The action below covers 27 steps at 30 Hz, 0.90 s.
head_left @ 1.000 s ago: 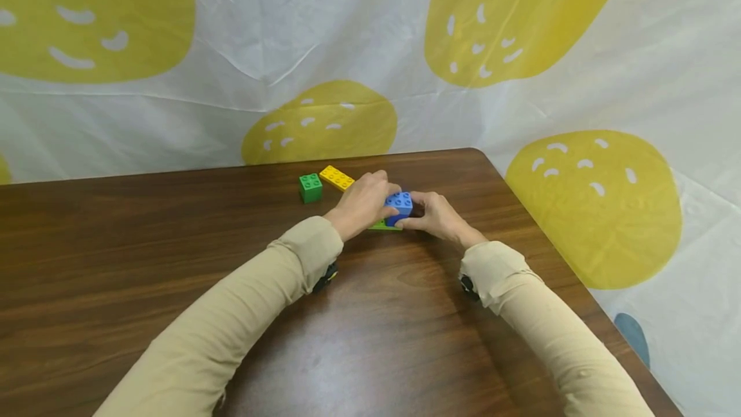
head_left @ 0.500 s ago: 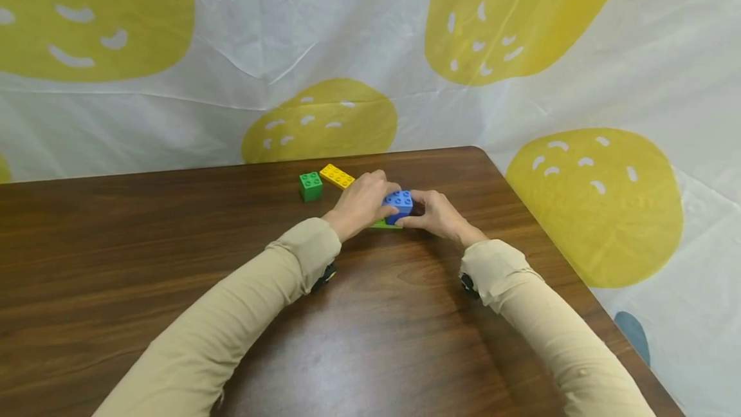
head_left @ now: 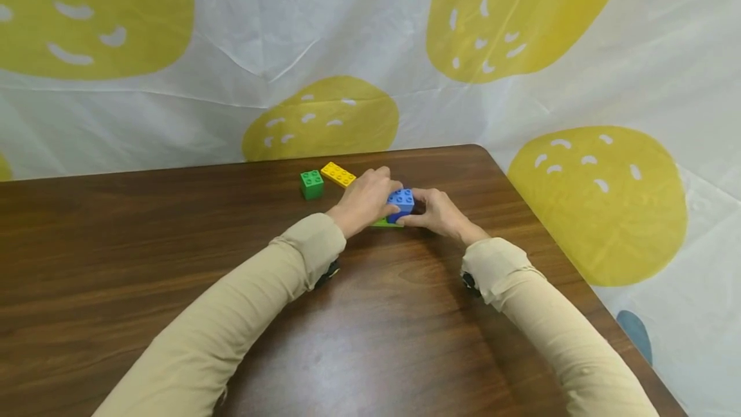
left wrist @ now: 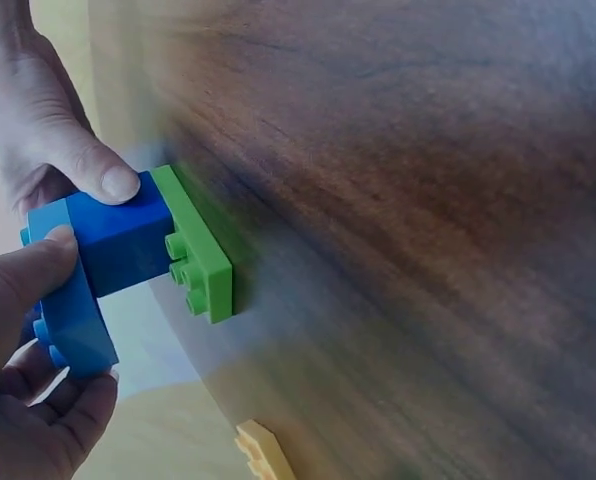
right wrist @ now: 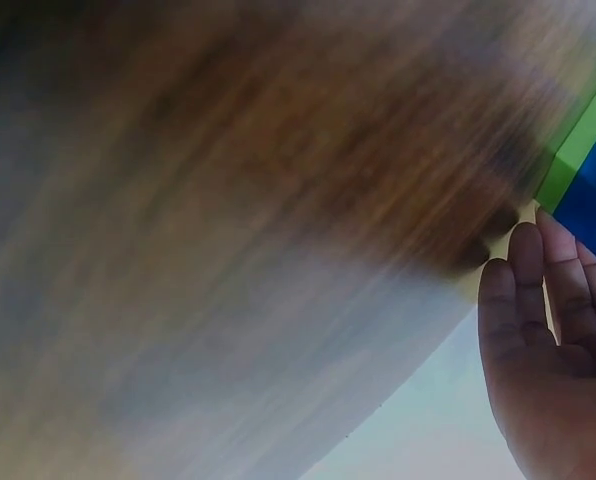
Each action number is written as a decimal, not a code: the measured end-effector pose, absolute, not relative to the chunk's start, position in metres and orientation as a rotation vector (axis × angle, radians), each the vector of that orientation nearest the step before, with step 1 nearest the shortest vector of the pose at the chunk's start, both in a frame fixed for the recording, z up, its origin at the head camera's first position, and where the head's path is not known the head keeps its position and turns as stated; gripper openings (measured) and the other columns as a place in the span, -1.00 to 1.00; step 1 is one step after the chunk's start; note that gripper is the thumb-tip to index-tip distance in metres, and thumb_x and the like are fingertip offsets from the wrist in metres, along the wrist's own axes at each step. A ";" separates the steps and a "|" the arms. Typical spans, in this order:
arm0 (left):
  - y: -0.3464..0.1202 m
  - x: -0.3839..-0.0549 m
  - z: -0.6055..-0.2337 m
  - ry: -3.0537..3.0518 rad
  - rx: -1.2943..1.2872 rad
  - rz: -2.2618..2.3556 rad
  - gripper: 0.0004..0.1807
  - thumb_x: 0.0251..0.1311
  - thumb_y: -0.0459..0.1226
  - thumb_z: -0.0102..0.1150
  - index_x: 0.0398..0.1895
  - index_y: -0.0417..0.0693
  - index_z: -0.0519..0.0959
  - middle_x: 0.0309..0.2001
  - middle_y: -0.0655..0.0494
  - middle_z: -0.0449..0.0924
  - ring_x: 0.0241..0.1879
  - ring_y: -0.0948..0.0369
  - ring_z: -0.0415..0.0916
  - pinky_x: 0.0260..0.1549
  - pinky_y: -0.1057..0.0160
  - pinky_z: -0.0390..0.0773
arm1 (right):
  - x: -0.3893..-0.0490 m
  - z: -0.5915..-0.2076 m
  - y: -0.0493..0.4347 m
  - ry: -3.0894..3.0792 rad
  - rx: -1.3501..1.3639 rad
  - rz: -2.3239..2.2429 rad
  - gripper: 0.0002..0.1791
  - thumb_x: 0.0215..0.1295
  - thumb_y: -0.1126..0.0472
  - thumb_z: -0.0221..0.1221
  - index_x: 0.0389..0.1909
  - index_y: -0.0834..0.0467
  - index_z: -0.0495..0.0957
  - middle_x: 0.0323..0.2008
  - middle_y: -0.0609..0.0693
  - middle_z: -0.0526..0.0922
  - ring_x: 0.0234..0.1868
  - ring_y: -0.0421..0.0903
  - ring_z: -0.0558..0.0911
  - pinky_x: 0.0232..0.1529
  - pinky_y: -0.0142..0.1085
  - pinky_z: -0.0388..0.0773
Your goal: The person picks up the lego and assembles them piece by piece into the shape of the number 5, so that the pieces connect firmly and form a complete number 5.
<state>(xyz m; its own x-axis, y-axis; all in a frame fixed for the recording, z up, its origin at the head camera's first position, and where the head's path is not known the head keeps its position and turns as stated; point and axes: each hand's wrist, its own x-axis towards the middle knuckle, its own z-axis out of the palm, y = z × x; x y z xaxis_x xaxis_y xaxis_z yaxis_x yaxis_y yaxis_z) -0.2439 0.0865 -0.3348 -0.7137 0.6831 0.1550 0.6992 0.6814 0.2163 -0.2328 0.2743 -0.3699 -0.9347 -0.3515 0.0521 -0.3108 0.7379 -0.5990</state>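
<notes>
Near the table's far right corner, a light blue brick (left wrist: pixel 83 315) sits on a dark blue brick (left wrist: pixel 128 245), which stands on a lime green plate (left wrist: pixel 203 250) with studs. The light blue brick overhangs the dark one on the left-hand side. My left hand (head_left: pixel 363 203) pinches the light blue brick, thumb and fingers on opposite sides. From the right, my right hand (head_left: pixel 441 216) grips the dark blue brick, its thumb on the near face. In the right wrist view, the stack is mostly cut off at the right edge.
A green brick (head_left: pixel 311 185) stands on the brown table (head_left: pixel 393 327) left of the hands. Behind the left hand lies a yellow plate (head_left: pixel 338 174), partly covered by it. A white curtain (head_left: pixel 324 37) with yellow fruit shapes hangs behind the table and along its right.
Both hands keep their hold on the stacked bricks with barely any visible motion. The head view has shifted very slightly.
</notes>
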 end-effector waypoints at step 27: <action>0.082 -0.243 -0.343 -2.782 -1.143 -0.539 -0.55 0.23 -0.09 0.16 0.15 -0.05 0.53 -0.17 0.01 0.46 -0.26 0.11 0.36 -0.24 0.28 0.43 | -0.231 -0.370 0.275 2.848 -0.540 -0.994 -0.66 0.09 0.21 0.35 -0.12 0.23 0.57 -0.14 0.09 0.67 -0.06 -0.03 0.60 0.06 -0.10 0.48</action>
<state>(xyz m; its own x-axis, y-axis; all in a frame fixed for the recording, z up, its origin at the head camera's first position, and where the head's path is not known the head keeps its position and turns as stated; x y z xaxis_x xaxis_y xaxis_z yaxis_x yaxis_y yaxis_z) -0.2431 0.0818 -0.3432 -0.7169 0.6649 0.2096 0.6951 0.6585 0.2885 -0.2308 0.2747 -0.3701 -0.9350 -0.3522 0.0422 -0.3020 0.7280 -0.6155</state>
